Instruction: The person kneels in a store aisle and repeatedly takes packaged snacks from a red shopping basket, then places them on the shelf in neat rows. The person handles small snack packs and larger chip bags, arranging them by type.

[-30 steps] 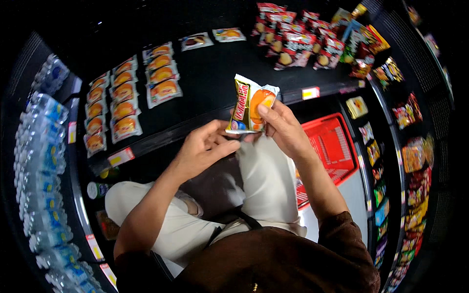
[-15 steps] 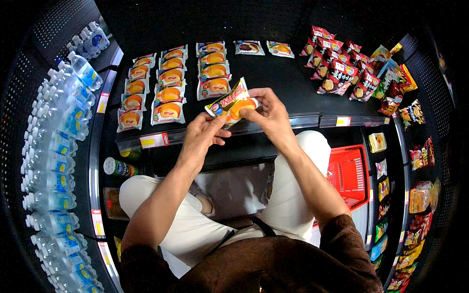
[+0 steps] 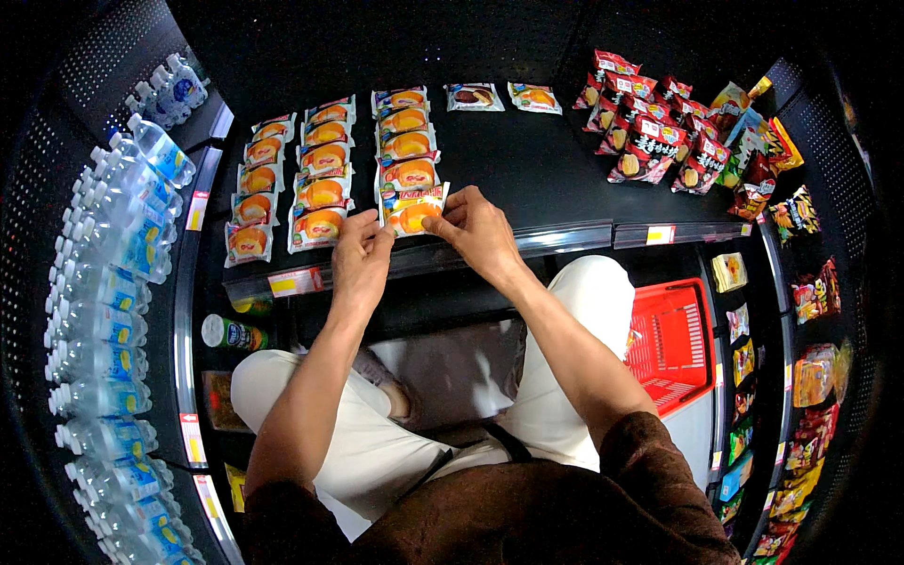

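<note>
With the centre of the view taken as the dial, clear bottles (image 3: 118, 325) are stacked at 9 o'clock; blue-and-yellow labels are carried. At 10 o'clock, the left row (image 3: 252, 205) and middle row (image 3: 322, 193) of cake packets are laid on the black shelf (image 3: 537, 155), pictures upward, presumably so that the contents can be identified at a glance. A white, yellow and red price tag (image 3: 295, 282) is fixed below, on the shelf edge. At 11 o'clock, the cake packet (image 3: 412, 215) is located at the front of the third row (image 3: 408, 121), overlapping the one behind. Its lower left corner is met by the left hand (image 3: 363, 259); whether it is gripped there cannot be told. Its right side is grasped by the right hand (image 3: 478, 235), thumb on the front, apparently so that the face is kept level. Red lettering is printed along its top. At 2 o'clock, red bags (image 3: 650, 151) are stood upright, white lettering outward, likely for display. At 3 to 4 o'clock, a red basket (image 3: 704, 325) is placed.
</note>
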The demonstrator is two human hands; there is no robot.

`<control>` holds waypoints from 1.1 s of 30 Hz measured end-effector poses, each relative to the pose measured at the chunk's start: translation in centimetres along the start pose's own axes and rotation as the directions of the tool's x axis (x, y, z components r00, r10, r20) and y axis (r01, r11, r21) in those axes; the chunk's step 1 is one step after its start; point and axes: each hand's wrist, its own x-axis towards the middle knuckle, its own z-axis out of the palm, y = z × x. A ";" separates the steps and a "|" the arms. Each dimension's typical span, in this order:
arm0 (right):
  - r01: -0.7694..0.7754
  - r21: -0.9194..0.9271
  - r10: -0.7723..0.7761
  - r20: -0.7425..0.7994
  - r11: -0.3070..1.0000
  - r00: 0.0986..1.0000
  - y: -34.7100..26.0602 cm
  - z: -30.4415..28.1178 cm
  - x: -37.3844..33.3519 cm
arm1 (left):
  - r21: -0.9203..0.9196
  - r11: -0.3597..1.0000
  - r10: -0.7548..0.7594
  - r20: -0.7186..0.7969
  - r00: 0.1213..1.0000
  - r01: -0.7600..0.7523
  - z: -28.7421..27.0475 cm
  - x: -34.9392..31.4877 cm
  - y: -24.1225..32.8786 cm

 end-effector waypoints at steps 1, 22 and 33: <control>-0.002 -0.042 0.002 0.003 0.999 1.000 0.1 0.3 0.2 | -0.003 1.000 -0.018 0.013 1.000 0.018 0.0 0.2 -0.4; 0.131 0.000 -0.129 -0.123 0.991 0.984 -1.4 -2.7 -1.1 | 0.226 0.952 0.205 0.039 0.978 -0.209 0.3 0.1 -1.5; -0.069 -0.053 0.015 -0.672 0.996 0.741 14.0 -14.7 -17.5 | 0.118 0.875 0.423 0.285 0.860 -0.469 3.4 -5.0 5.1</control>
